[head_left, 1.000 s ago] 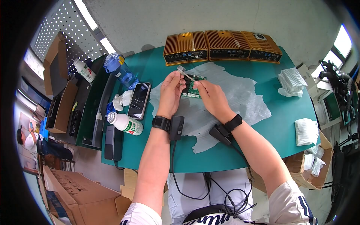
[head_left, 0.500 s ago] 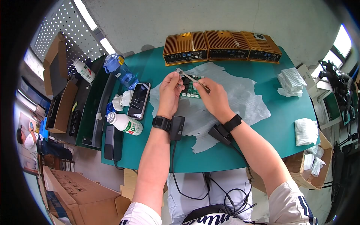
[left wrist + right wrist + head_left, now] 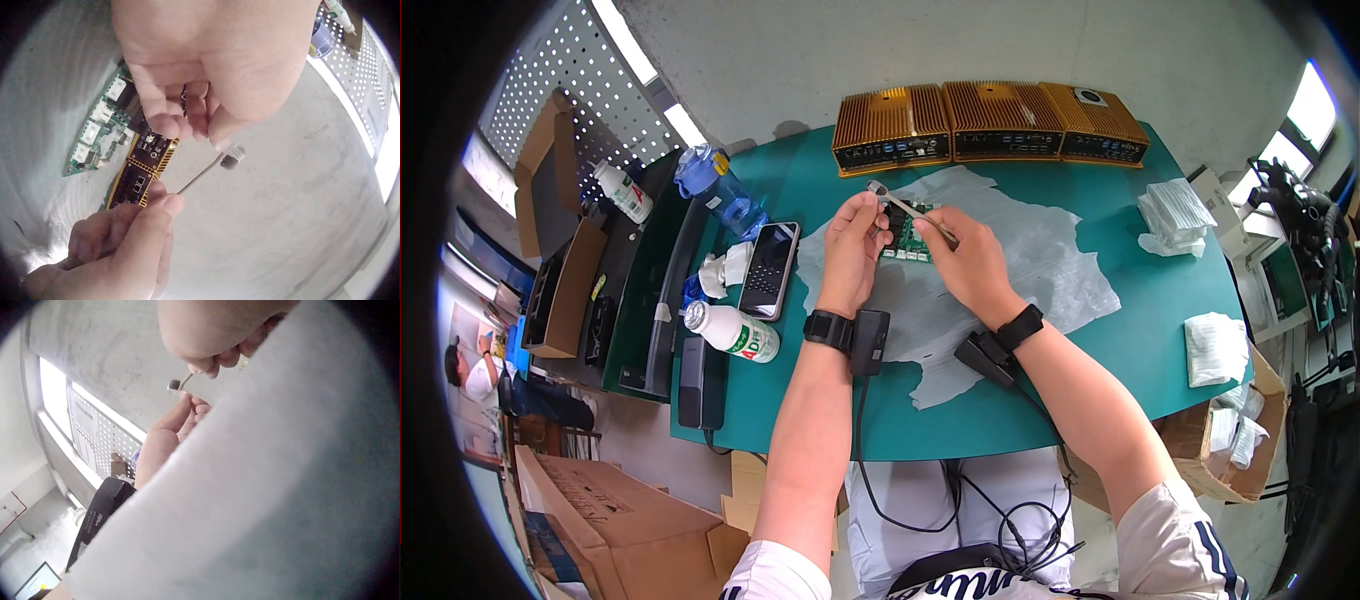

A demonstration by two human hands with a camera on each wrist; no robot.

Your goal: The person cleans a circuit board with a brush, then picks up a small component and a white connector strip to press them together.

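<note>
**Light touch wanted**

The green table [image 3: 830,420] bears a crumpled sheet [image 3: 1040,265] beneath a circuit board [image 3: 916,254]. The right hand [image 3: 972,262] grips a slim tool [image 3: 200,176]; the left hand [image 3: 850,255] pinches a clear piece [image 3: 235,150] at its tip. Bracing the fingertips would help.

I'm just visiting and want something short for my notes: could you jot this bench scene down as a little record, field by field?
left hand: pinches a small clear-and-dark end piece
right hand: holds the thin strip leading to it
beneath: green circuit board on a wrinkled pale sheet
table: green
far edge: three ribbed gold boxes, side by side
person's left: phone, white bottle, blue bottle
person's right: wrapped white packs
unclear: what the strip is
</note>
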